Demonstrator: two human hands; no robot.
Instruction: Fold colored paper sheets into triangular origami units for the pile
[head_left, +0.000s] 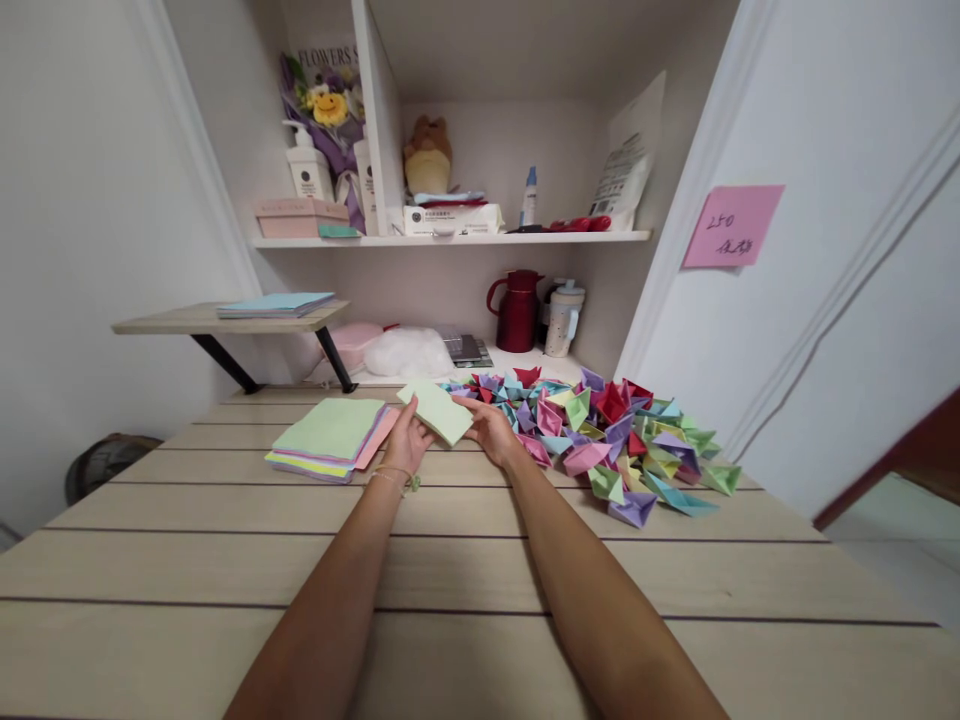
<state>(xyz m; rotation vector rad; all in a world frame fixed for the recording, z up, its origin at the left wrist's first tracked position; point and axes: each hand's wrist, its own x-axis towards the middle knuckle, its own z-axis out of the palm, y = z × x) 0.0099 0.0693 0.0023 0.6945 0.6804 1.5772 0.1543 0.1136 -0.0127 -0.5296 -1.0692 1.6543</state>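
Observation:
A pale green sheet of paper (437,411), which looks folded, is held up between my two hands just above the wooden table. My left hand (409,440) grips its left edge, the thumb on top and the fingers curled beneath. At the opposite side, my right hand (489,428) has its fingers closed on the right edge. Left of the hands lies a stack of coloured paper (328,438), light green on top with yellow, purple and pink edges below. To the right spreads a heap of folded paper boats (592,430) in many colours.
A small raised shelf (172,318) on black legs carries blue paper (276,305) at the left. Behind the table stand a red jug (519,312), a tumbler (564,318) and a white plastic bag (409,354). A pink note (733,226) is on the right wall.

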